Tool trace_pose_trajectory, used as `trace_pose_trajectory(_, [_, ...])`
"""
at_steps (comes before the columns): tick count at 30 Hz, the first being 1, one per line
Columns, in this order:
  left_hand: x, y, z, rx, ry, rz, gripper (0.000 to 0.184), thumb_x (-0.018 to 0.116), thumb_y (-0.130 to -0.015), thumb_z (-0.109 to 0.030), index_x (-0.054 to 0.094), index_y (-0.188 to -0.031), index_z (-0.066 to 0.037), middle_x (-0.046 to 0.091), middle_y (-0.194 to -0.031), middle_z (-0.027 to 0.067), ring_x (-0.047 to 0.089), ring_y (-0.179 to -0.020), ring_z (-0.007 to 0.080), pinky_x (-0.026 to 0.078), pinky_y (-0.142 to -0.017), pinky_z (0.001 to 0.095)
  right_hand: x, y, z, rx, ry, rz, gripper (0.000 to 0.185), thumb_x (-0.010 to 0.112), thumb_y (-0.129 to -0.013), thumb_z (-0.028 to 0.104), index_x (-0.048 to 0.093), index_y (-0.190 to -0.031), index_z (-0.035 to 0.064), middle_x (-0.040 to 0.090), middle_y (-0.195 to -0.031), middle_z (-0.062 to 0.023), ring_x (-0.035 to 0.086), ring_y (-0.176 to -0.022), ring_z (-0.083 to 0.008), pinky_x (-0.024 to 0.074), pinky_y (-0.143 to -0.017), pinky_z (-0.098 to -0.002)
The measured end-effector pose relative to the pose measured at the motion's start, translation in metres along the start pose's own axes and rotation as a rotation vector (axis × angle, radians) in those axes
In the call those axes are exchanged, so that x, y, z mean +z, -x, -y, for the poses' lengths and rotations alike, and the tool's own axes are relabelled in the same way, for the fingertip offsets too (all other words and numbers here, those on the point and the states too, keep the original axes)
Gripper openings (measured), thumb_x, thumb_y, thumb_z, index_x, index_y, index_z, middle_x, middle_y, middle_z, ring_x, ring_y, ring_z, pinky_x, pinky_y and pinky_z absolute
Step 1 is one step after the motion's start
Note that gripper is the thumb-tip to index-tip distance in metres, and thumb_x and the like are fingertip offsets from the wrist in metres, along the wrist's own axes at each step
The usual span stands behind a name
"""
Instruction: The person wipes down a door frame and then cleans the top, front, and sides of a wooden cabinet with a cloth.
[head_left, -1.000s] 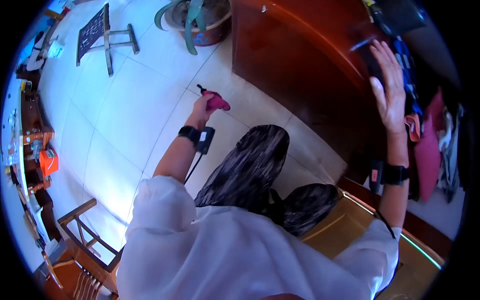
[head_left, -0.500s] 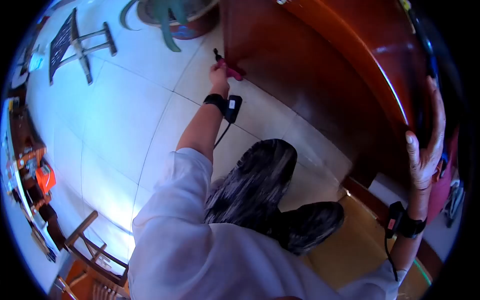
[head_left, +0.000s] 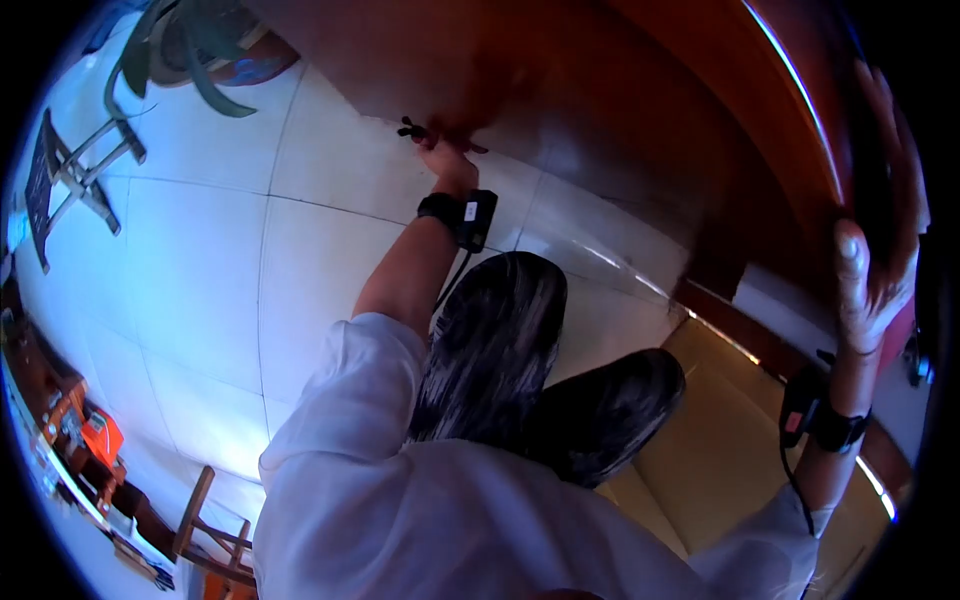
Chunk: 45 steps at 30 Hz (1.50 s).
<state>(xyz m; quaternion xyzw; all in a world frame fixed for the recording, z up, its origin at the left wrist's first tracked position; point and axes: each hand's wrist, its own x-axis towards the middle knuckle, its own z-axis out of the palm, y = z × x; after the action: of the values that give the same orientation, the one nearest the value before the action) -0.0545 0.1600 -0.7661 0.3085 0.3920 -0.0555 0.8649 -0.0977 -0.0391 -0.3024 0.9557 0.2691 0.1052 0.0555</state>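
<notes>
My left hand is closed around a dark pink object with a black tip, close to the side of the reddish-brown wooden furniture. What the object is, I cannot make out. At the far right, my right hand is raised with thumb and fingers apart, beside the curved edge of that furniture, and nothing shows in it. Each wrist wears a black strap with a small box and a cable.
A potted plant stands on the tiled floor at the upper left, with a folding stool below it. A wooden chair and an orange box are at the lower left. Yellowish seat lies beside my legs.
The view has turned, and the plant and stool have shifted left. My left hand has moved with the pink object to the furniture's side. My right hand has moved toward the right edge.
</notes>
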Motion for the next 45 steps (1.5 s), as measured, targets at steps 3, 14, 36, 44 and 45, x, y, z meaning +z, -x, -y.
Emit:
trace_pose_trajectory(3, [0.008,0.018,0.041,-0.191,0.165,0.086,0.029,0.042,-0.090,-0.028,0.040,-0.118,-0.020,0.053,-0.113,0.0059,0.053,-0.085,0.0264,0.045,-0.062,0.0379,-0.002,0.003,-0.008,-0.006,0.024,0.026,0.084,0.048,-0.077,0.067,0.037,-0.135,0.0067,0.039,-0.137,-0.0155,0.035,-0.128,-0.0311,0.0287,-0.107,-0.0460])
trace_pose_trajectory(14, [-0.017,0.023,0.204,0.197,-0.765,0.792,0.037,0.052,-0.083,-0.014,0.046,-0.119,-0.008,0.057,-0.108,0.0082,0.056,-0.097,0.0297,0.048,-0.083,0.0460,0.002,0.029,-0.017,0.079,0.006,-0.018,0.073,0.054,-0.081,0.056,0.040,-0.134,0.0085,0.044,-0.133,-0.0141,0.042,-0.124,-0.0296,0.0341,-0.103,-0.0434])
trace_pose_trajectory(36, [0.034,0.180,-0.174,0.182,-1.446,1.006,0.030,0.062,-0.086,-0.028,0.061,-0.104,-0.003,0.061,-0.085,-0.0008,0.054,-0.078,0.0065,0.044,-0.069,0.0228,0.010,0.013,0.013,-0.197,0.034,-0.633,0.058,0.064,-0.079,0.038,0.048,-0.123,0.0045,0.051,-0.121,-0.0165,0.047,-0.115,-0.0320,0.0369,-0.098,-0.0391])
trace_pose_trajectory(44, [0.080,0.264,-0.181,0.194,-1.070,1.118,0.028,0.058,-0.086,-0.012,0.057,-0.112,-0.002,0.058,-0.107,0.0017,0.053,-0.097,0.0108,0.043,-0.085,0.0249,0.000,0.015,0.019,-0.155,-0.048,-0.563,0.058,0.065,-0.077,0.039,0.049,-0.121,0.0035,0.052,-0.120,-0.0153,0.048,-0.114,-0.0302,0.0390,-0.097,-0.0380])
trace_pose_trajectory(45, [0.089,0.277,-0.181,0.359,-1.175,1.336,0.025,0.055,-0.083,-0.006,0.058,-0.108,-0.003,0.059,-0.103,0.0031,0.055,-0.095,0.0126,0.044,-0.083,0.0257,-0.002,0.016,0.017,-0.165,-0.075,-0.583,0.059,0.064,-0.077,0.039,0.049,-0.120,0.0027,0.053,-0.119,-0.0154,0.048,-0.114,-0.0300,0.0383,-0.097,-0.0385])
